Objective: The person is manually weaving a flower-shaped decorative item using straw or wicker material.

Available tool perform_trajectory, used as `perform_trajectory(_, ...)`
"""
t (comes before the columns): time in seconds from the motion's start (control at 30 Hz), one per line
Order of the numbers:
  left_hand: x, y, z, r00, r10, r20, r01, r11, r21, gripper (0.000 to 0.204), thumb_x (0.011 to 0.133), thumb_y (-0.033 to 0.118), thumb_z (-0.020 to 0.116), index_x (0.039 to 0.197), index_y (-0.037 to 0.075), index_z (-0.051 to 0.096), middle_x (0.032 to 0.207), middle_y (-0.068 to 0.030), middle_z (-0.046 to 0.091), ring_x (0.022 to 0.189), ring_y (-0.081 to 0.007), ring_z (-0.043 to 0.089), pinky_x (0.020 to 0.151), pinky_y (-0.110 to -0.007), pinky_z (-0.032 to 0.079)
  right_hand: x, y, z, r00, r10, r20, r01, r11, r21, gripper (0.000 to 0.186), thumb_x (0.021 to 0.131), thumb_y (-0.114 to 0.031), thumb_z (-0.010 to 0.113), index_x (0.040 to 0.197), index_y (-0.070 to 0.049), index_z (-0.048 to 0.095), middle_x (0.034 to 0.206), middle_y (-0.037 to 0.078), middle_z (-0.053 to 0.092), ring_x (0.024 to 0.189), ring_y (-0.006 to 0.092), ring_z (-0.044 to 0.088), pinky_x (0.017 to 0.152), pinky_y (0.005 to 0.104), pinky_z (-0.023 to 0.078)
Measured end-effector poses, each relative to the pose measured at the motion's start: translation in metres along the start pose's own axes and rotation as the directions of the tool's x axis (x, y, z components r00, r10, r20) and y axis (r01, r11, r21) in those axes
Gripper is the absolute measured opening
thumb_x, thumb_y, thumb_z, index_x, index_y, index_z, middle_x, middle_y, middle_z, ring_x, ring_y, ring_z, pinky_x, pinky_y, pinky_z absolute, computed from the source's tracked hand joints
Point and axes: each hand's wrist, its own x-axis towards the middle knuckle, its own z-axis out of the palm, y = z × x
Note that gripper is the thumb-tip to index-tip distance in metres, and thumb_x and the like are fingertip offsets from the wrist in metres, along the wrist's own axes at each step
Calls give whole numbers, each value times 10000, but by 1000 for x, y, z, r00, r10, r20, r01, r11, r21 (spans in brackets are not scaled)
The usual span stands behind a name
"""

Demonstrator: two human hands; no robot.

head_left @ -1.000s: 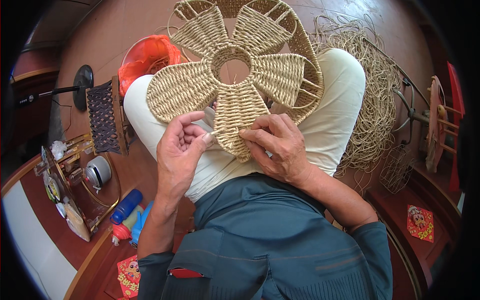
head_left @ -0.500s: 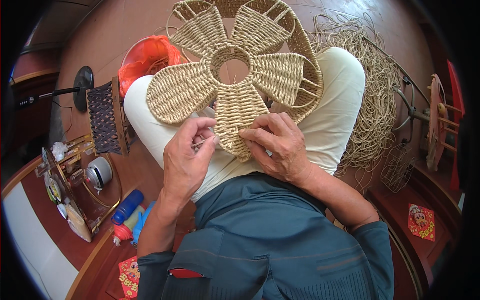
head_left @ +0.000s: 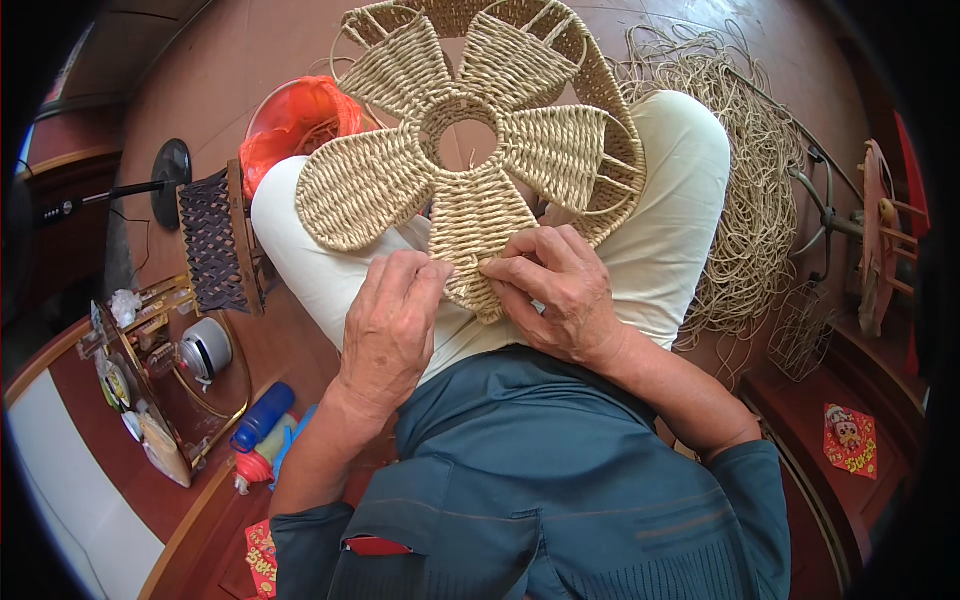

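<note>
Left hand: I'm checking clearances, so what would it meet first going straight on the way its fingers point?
The left hand would probably meet the nearest woven petal first; they look very close at the petal's left edge, though actual contact is unclear.

Left side, I see black round base (head_left: 172,185) with pole, close to dark woven panel (head_left: 212,240) in wooden frame. Nearer, silver-grey round pot (head_left: 207,348), also blue bottle (head_left: 263,417). Right side: wire basket (head_left: 800,335), red card (head_left: 850,441) with yellow decoration.
</note>
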Motion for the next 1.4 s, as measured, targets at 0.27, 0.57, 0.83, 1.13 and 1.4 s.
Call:
perform_trajectory(0.27, 2, 2, -3, 994, -88, -68, 79, 990, -115, 385, 920, -98, 702, 1276, 47, 732, 1050, -130, 716, 973, -328, 689, 884, -433, 554, 0, 0, -1, 1000, 7, -8, -6, 1000, 8, 281, 826, -63, 810, 1098, -130, 787, 1040, 36, 672, 903, 254, 628, 797, 389, 519)
perform_trajectory(0.57, 8, 7, 21, 984, -142, -106, 111, 961, -254, 430, 930, -65, 771, 1340, 56, 722, 1080, -117, 774, 962, -248, 751, 858, -371, 593, -1, -1, -1, 1000, 1, 2, -1, 1000, -2, 285, 828, -65, 812, 1104, -130, 786, 1044, 37, 666, 908, 254, 627, 810, 386, 518)
perform_trajectory(0.83, -7, 4, 9, 959, -240, -152, 196, 947, -256, 415, 921, -47, 797, 1318, 54, 727, 1095, -123, 745, 979, -263, 743, 870, -390, 592, -1, -1, 0, 1000, 14, 2, -14, 1000, 13, 291, 824, -61, 815, 1106, -122, 779, 1046, 45, 672, 916, 256, 633, 823, 383, 523)
perform_trajectory(1.13, -16, 5, 7, 917, -378, -128, 331, 899, -287, 268, 947, 4, 803, 1210, 32, 759, 1070, -117, 759, 964, -235, 752, 892, -354, 585, -1, 0, 0, 1000, -1, -6, 2, 1000, 14, 291, 823, -66, 813, 1105, -122, 778, 1046, 44, 672, 911, 254, 634, 814, 385, 522)
perform_trajectory(1.4, -11, 6, 13, 936, -318, -151, 270, 924, -272, 153, 950, -33, 772, 1095, 16, 776, 1029, -116, 755, 936, -256, 743, 844, -365, 581, -1, 1, 1, 1000, -5, -3, 5, 1000, 3, 286, 826, -67, 811, 1105, -125, 779, 1042, 44, 670, 908, 253, 633, 807, 386, 519)
